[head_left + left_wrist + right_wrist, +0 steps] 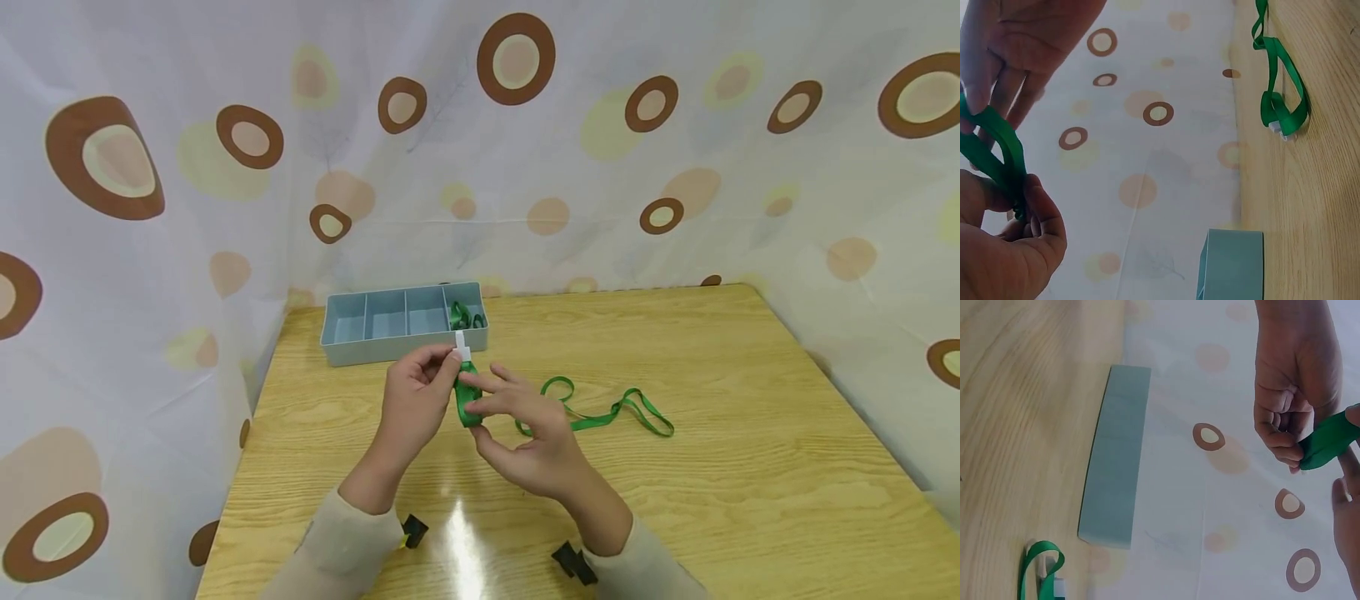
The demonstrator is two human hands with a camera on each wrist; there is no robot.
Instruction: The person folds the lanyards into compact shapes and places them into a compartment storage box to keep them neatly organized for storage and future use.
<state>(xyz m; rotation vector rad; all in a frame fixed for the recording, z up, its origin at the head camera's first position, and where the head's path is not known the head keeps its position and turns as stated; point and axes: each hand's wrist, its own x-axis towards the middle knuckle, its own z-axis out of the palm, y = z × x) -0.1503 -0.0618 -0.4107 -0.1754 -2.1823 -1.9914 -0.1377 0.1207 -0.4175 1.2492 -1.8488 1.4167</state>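
Note:
Above the table's middle, my left hand [416, 396] pinches a folded green lanyard [468, 404] just below its white plastic clip [462, 350], which points away from me. My right hand [532, 437] holds the lower end of the folded strap between thumb and fingers, the other fingers spread along it. In the left wrist view the strap [1007, 147] forms a loop between both hands. The right wrist view shows it as a wide green band [1329, 440]. A second green lanyard [600, 422] lies loosely looped on the table, right of my hands.
Behind my hands stands a blue-grey box [405, 350] with several compartments; green straps [461, 315] lie in its rightmost one. The wooden table [720, 492] ends at a patterned curtain [555, 167]. Black pieces [415, 531] show by both cuffs.

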